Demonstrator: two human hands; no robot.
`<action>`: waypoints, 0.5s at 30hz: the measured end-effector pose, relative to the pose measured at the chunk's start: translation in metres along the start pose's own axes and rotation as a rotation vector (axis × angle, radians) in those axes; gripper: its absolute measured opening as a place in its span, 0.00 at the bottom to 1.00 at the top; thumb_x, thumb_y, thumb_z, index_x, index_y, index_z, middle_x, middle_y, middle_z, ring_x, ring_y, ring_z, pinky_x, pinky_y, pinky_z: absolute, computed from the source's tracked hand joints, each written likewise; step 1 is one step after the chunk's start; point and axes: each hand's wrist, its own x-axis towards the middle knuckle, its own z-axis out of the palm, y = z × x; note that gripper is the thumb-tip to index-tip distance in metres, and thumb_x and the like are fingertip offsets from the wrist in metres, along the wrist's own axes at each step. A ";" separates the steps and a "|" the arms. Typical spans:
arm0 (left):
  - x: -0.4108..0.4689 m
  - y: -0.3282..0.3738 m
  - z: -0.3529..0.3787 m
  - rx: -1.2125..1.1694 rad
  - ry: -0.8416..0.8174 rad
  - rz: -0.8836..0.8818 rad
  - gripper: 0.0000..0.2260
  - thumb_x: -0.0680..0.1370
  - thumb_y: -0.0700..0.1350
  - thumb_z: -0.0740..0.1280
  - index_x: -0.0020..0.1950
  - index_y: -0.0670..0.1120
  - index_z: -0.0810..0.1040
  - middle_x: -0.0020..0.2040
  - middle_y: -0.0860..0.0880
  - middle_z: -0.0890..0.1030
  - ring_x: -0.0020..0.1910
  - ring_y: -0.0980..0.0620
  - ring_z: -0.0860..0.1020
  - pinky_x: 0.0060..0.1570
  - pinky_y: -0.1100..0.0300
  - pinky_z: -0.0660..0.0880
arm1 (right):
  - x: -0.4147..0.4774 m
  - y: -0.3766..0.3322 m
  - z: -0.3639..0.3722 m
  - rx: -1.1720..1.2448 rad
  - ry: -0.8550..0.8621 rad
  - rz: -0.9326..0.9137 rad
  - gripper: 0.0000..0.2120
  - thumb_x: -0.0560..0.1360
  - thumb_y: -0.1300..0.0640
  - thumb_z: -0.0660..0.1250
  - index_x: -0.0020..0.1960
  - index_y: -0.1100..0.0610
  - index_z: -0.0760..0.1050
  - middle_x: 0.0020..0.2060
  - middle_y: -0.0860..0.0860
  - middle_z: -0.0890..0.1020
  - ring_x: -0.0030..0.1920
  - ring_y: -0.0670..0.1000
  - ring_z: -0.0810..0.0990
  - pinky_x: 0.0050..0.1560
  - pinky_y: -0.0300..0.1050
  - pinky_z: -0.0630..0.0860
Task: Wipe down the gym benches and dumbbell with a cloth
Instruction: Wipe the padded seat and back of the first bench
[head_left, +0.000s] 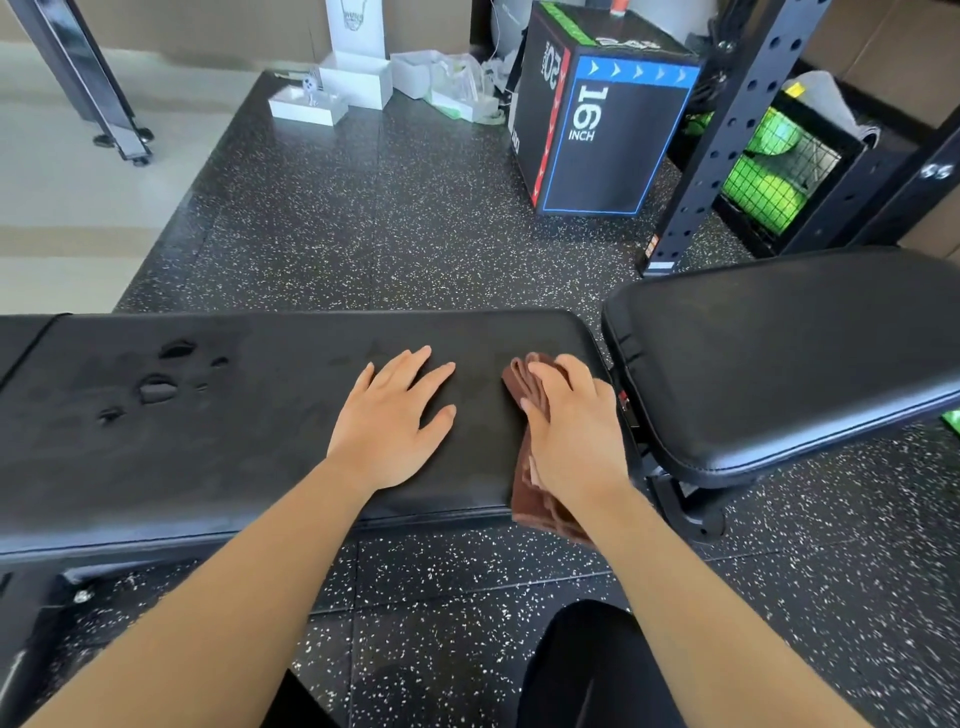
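the fingers (563, 379) of the right hand (576, 431) are curled down over a folded brown cloth (524, 467), pressing it flat against the pad rather than pinching it — the cloth sits at the right end of the near bench (260, 415), its tail hanging over the front edge. the left hand (395, 421) lies just beside it, fingers spread and palm flat on the pad, holding nothing, seemingly bracing.

outward from the hands, the pad's left half shows a few dents or wet blotches (156, 387); which of the two i cannot tell. a faint sheen around the hands hints that part of this pad has been wiped, though that is a guess from the surface alone.

beyond the right end, nearly touching, stands the second bench (789, 358), its pad tilted and looking dry and untouched. no dumbbell is in view. so the work seems early — one bench under way, the other bench and the dumbbell left.
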 end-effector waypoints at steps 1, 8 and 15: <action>0.001 -0.001 0.000 0.002 0.002 0.001 0.24 0.79 0.58 0.51 0.75 0.58 0.56 0.77 0.54 0.54 0.76 0.53 0.50 0.74 0.50 0.46 | -0.007 0.003 0.001 0.019 0.021 -0.001 0.18 0.79 0.52 0.59 0.68 0.50 0.67 0.70 0.49 0.65 0.63 0.58 0.64 0.58 0.52 0.69; 0.003 -0.002 0.000 -0.007 0.012 -0.007 0.24 0.78 0.59 0.53 0.74 0.59 0.58 0.77 0.54 0.55 0.76 0.53 0.51 0.74 0.49 0.46 | 0.061 -0.001 0.005 -0.002 -0.027 0.057 0.18 0.79 0.54 0.57 0.69 0.52 0.65 0.70 0.52 0.63 0.62 0.60 0.64 0.61 0.53 0.67; 0.004 -0.001 0.000 -0.002 0.003 -0.009 0.24 0.78 0.59 0.53 0.74 0.59 0.58 0.77 0.54 0.56 0.75 0.53 0.51 0.74 0.49 0.47 | 0.021 0.008 0.012 0.018 0.035 -0.025 0.18 0.78 0.54 0.59 0.67 0.51 0.68 0.68 0.51 0.65 0.61 0.59 0.64 0.59 0.54 0.68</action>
